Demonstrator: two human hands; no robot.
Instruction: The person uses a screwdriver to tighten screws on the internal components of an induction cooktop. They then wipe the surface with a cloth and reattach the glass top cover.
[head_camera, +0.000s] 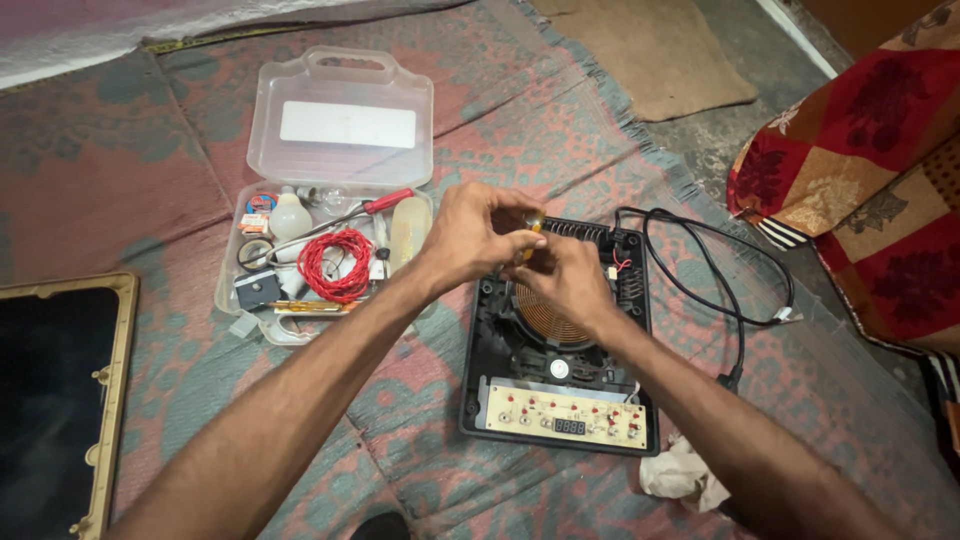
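- While both hands work over the opened cooker, I start at the far left: a dark glass panel (45, 400) with a gold-coloured frame lies flat on the mat (150, 150); it looks hard, smooth and breakable, best lifted by its edges.
- Next comes a clear plastic case (340, 100), lid thrown back, thin-walled and light, with a moulded handle at the top.
- Inside it sit a coil of red wire (335, 262), springy and soft, a red-handled screwdriver (385, 202), a pale bulb (290, 215) that I judge fragile, and other small bits too jumbled to name.
- Left hand (470, 235) is curled, fingertips pinched together on a small yellowish tool (530, 225) held above the cooker's back edge; I cannot tell just what it is.
- Right hand (565, 275) meets it from the other side, fingers bent and closed towards the same tool, though the grip itself is hidden behind the knuckles.
- The tool looks light, rigid and slim, with a shiny, perhaps slippery tip; the thicker yellow part seems the safe hold.
- Beneath lies the cooker (480, 400): a stiff black plastic shell, a flat copper coil (545, 325) of fine, easily bent windings, and a cream circuit board (565, 415) with red buttons, delicate, better left untouched.
- A black cord (715, 260) loops loosely to the right, limp and rubbery.
- A crumpled cloth (685, 475) lies by the near corner.
- Far right, a red patterned quilt (860, 150), soft and thick.
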